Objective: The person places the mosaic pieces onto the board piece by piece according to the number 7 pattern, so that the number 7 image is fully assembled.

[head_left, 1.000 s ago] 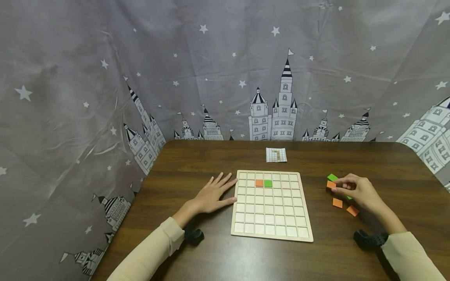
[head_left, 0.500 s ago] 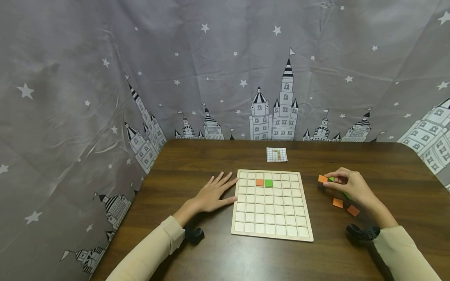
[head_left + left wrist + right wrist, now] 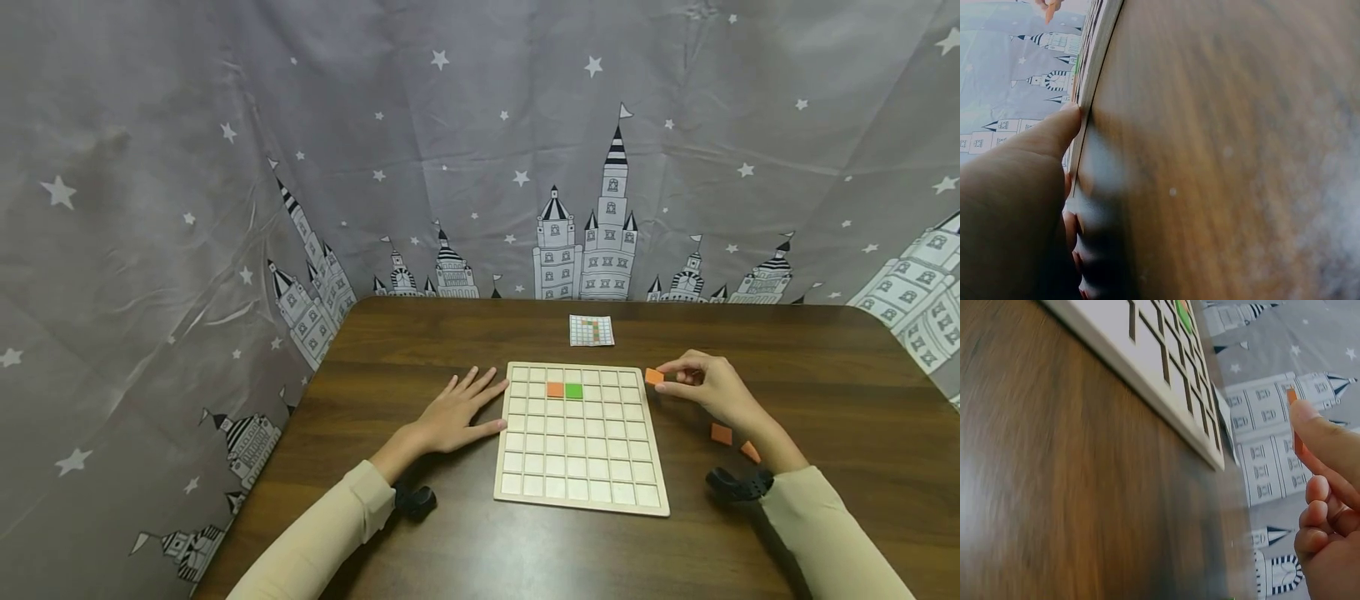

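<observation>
A pale wooden grid board lies on the brown table. In its second row from the back, an orange tile sits beside a green tile. My left hand rests flat with spread fingers, thumb and fingertips touching the board's left edge. Between thumb and fingertips, my right hand pinches an orange square tile near the board's back right corner. The right wrist view shows this tile edge-on, held above the table. The right hand's other fingers are curled and hold nothing.
Two loose orange tiles, one whole in view and one partly behind the wrist, lie right of the board. A small printed grid card lies behind the board. A grey castle-print curtain hangs beyond the table.
My right hand has lifted an orange tile from the loose tiles and carried it left to the board's back right corner. The left hand stays put. The loose green tiles are now out of sight.
</observation>
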A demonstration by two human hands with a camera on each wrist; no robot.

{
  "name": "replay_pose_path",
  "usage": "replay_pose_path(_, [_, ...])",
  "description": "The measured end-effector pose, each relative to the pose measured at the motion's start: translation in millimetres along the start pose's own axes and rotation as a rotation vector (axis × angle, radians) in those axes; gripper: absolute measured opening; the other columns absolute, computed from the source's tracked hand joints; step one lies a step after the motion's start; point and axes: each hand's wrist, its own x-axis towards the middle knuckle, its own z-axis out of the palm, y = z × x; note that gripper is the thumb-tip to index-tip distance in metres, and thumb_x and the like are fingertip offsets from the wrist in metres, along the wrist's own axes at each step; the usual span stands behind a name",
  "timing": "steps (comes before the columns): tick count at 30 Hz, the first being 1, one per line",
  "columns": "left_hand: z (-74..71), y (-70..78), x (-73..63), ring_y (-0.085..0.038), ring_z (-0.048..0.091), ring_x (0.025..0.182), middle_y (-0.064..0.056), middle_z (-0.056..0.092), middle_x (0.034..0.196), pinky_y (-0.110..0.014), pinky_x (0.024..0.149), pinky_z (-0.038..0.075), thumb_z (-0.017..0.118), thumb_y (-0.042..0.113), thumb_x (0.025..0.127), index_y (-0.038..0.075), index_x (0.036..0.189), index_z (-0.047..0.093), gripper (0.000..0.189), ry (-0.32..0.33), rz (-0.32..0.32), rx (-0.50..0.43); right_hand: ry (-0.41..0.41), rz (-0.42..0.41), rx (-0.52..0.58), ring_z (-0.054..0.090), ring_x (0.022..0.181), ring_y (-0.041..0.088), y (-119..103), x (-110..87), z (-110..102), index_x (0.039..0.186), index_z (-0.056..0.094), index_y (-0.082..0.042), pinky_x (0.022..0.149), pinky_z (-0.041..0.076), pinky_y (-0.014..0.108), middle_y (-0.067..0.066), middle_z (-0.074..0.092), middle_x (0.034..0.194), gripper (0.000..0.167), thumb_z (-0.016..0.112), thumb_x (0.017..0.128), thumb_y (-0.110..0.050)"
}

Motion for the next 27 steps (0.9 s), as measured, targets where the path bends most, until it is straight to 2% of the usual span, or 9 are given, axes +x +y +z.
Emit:
replay_pose_path(9, [0.2,-0.9,1.8,-0.034,0.005,0.151,-0.006,0.013,0.166,-0.057,0.118,0.005,0.042,0.062,0.100,0.026,0.161,0.020,0.074,-0.010,-0.010,0.009,-0.051,-0.029,0.050,0.042,0.066,0.010,-10.4,14.1,20.6,0.101,0.076,0.001,0.056,0.035,0.023,0.006,0.053,0.079,0.020,0.081,0.084,-0.008])
replay_pose_path(15, [1.7,-2.4,2.7,-0.033,0.005,0.151,-0.005,0.013,0.166,-0.057,0.118,0.005,0.042,0.063,0.099,0.028,0.161,0.019,0.075,-0.009,-0.013,0.011,-0.099,0.013,0.070,0.043,0.069,0.013,-13.6,22.6,36.1,0.101,0.076,0.003,0.058,0.035,0.023,0.007,0.051,0.079,0.023,0.082,0.083,-0.009])
replay_pose_path(27, [2.4,-2.3,2.4,-0.034,0.005,0.151,-0.006,0.013,0.166,-0.057,0.118,0.005,0.042,0.063,0.100,0.026,0.161,0.019,0.075,-0.009,-0.009,0.008,-0.141,0.076,0.124,0.045,0.070,0.016,-16.4,29.1,59.5,0.104,0.076,0.002,0.060,0.037,0.023,0.004,0.051,0.079,0.026,0.082,0.083,-0.011])
